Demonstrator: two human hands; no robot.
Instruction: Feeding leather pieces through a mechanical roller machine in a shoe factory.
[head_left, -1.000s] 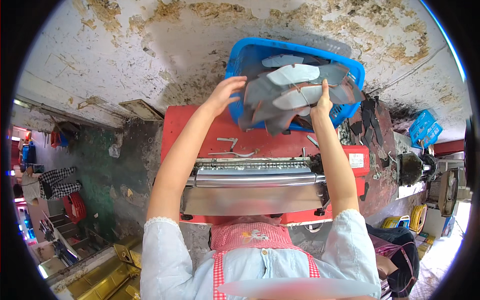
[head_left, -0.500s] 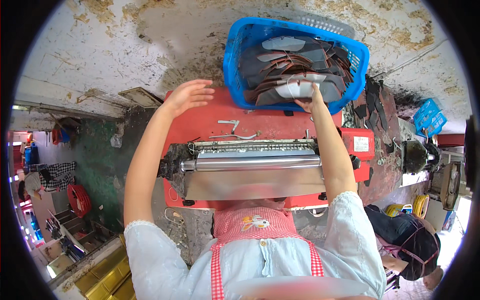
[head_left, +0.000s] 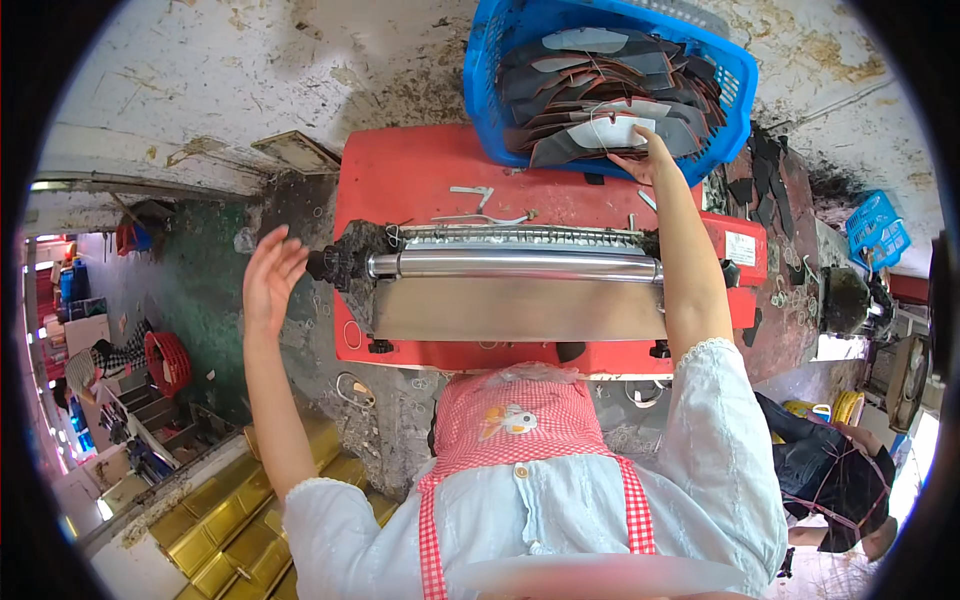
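At the near side of a blue plastic basket [head_left: 752,100], my right hand [head_left: 648,160] grips the nearest bundle of grey and white cut sheet pieces [head_left: 600,133], fingers closed at its edge. A thin pale band goes round this bundle. Several more dark bundles [head_left: 575,85] with reddish edges lie behind it in the basket. My left hand [head_left: 272,280] is raised with its fingers apart and holds nothing; it is beside the black knob [head_left: 318,265] at the left end of a red roller machine [head_left: 400,175]. The shiny metal roller [head_left: 530,265] runs between my forearms.
A wire-like metal tool [head_left: 485,217] lies on the machine's red top. Dark scraps [head_left: 765,195] are heaped right of the basket. A smaller blue basket [head_left: 878,230] stands farther right, a person [head_left: 835,475] sits bent at lower right, and golden trays [head_left: 240,515] are at lower left.
My left hand has swung left and nearer, from above the machine's red top to beside its left end. My right hand stays at the bundle. The whole view has shifted slightly.
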